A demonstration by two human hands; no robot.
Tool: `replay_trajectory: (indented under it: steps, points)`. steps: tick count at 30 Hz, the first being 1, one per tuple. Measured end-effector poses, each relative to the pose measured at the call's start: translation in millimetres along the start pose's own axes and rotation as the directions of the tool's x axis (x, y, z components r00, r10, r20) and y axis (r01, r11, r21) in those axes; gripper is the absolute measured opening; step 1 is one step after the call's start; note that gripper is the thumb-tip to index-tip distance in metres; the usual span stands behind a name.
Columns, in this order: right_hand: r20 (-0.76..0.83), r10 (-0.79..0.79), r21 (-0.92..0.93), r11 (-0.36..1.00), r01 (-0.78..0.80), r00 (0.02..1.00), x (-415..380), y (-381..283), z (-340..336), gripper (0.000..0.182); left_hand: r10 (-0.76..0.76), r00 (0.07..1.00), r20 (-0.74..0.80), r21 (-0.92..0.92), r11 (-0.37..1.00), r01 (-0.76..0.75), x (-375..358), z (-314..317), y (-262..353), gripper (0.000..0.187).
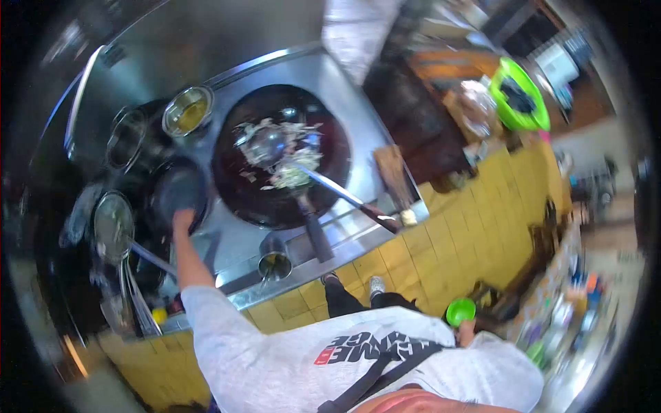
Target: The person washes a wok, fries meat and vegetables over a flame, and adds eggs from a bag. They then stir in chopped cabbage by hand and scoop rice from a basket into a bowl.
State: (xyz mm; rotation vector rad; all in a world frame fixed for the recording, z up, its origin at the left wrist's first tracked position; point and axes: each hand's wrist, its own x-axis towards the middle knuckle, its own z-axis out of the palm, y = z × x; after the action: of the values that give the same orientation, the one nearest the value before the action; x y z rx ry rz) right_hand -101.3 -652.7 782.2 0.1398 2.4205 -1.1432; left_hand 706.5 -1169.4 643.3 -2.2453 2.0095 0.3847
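My left hand reaches to the near rim of a dark round pan on the stove; its fingers are blurred. In my right hand, down at my side, is a small green bowl. Between the two lies a large black wok with shredded pale vegetables in it. A metal ladle rests across the wok, its bowl among the shreds and its dark handle end past the counter edge. The wok's handle points toward me.
A metal cup stands at the counter's front edge. Left are a metal pot with yellow contents and a round strainer. A wooden block sits right of the wok. A bright green basin is farther right, above yellow floor tiles.
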Motion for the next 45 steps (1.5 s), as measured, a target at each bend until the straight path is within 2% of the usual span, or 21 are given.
replay_trajectory:
  steps: [1,2,3,5,6,7,8,9,10,12,14,18,20,25,26,28,31,34,39,41,45]
  points:
    - [0.241,-0.165,-0.203,0.955,0.217,0.956,64.8,81.1,-44.0,0.033,-0.066,0.992,0.107,0.096,0.994,0.056,-11.5,-31.5,25.2,0.033]
    - [0.089,0.127,-0.039,0.992,-0.123,0.988,35.7,55.1,-35.4,0.033,-0.357,0.931,-0.071,0.058,0.931,0.361,-46.6,-69.2,73.0,0.031]
    - [-0.087,0.165,0.084,0.984,-0.158,0.982,10.4,37.6,-19.3,0.018,-0.425,0.903,-0.058,0.109,0.897,0.429,-53.7,-84.0,85.1,0.029]
    - [-0.038,0.159,0.072,0.985,-0.156,0.987,-11.6,20.5,-16.5,0.018,-0.157,0.986,-0.061,0.229,0.959,0.167,-26.1,-33.3,30.7,0.029]
    - [-0.128,0.256,0.1,0.964,-0.244,0.958,-3.9,26.3,-21.8,0.02,-0.274,0.959,-0.069,0.103,0.954,0.28,-41.3,-64.8,62.2,0.031]
    - [0.011,0.233,0.184,0.955,-0.231,0.972,-11.5,24.3,-26.2,0.021,-0.254,0.964,-0.082,0.156,0.952,0.264,-27.1,-46.0,37.0,0.029]
    - [-0.129,0.313,0.164,0.943,-0.291,0.941,-23.5,9.9,-19.3,0.021,-0.125,0.985,-0.119,0.298,0.942,0.155,16.0,12.9,-34.3,0.025]
    - [-0.363,0.191,0.043,0.981,-0.188,0.912,-25.7,22.5,-9.6,0.019,-0.227,0.974,0.022,0.245,0.945,0.215,-19.9,-55.0,38.6,0.024]
    - [-0.002,0.262,0.089,0.961,-0.261,0.965,-17.0,23.6,-33.0,0.02,-0.171,0.982,-0.075,0.05,0.983,0.175,-10.1,-49.4,28.3,0.025]
    - [-0.062,0.363,0.176,0.921,-0.348,0.93,-20.3,20.9,-40.4,0.02,-0.104,0.978,-0.183,-0.135,0.988,0.08,-5.9,-55.9,25.8,0.026]
    - [-0.149,0.501,0.275,0.849,-0.451,0.852,-13.6,21.0,-44.8,0.02,-0.225,0.966,-0.127,0.241,0.938,0.25,-9.0,-73.2,41.4,0.029]
    - [-0.116,0.463,0.342,0.849,-0.402,0.879,66.6,135.8,-71.7,0.019,-0.262,0.911,-0.318,0.217,0.915,0.339,-81.9,-130.8,129.3,0.031]
    - [-0.081,0.429,0.357,0.855,-0.375,0.9,103.8,133.3,-67.9,0.019,-0.37,0.837,-0.403,-0.108,0.928,0.358,-106.4,-138.5,146.1,0.031]
    - [0.016,0.259,0.344,0.905,-0.248,0.966,195.7,110.7,-78.6,0.021,-0.305,0.792,-0.529,0.098,0.905,0.414,-146.9,-163.0,154.9,0.031]
    - [0.03,0.222,0.349,0.911,-0.218,0.975,206.5,99.6,-80.0,0.022,-0.293,0.813,-0.504,0.168,0.89,0.424,-163.1,-186.0,182.9,0.031]
    - [0.061,0.182,0.347,0.918,-0.191,0.981,244.7,56.5,-73.9,0.023,-0.55,0.632,-0.546,-0.34,0.835,0.433,-199.5,-231.5,259.0,0.034]
    - [0.071,0.189,0.355,0.913,-0.202,0.979,298.6,-2.0,-82.3,0.025,-0.477,0.704,-0.526,-0.594,0.799,0.097,-190.5,-247.6,304.0,0.046]
    - [-0.032,0.112,0.404,0.91,-0.089,0.993,329.3,-60.0,-73.3,0.03,-0.362,0.812,-0.458,-0.681,0.73,-0.059,-137.0,-245.7,356.3,0.056]
    - [0.052,-0.015,0.387,0.922,-0.006,0.999,356.5,-104.5,-75.2,0.046,0.001,0.967,-0.253,-0.793,0.573,-0.208,-126.3,-248.4,595.3,0.037]
    - [-0.046,-0.25,0.141,0.957,0.254,0.967,396.5,-66.2,-68.2,0.044,0.26,0.922,-0.287,-0.792,0.477,-0.381,-133.3,-252.5,690.7,0.032]
    - [-0.151,-0.141,-0.004,0.99,0.142,0.978,431.9,-10.4,-112.0,0.043,0.373,0.876,-0.306,-0.84,0.327,-0.433,-136.7,-263.5,858.1,0.038]
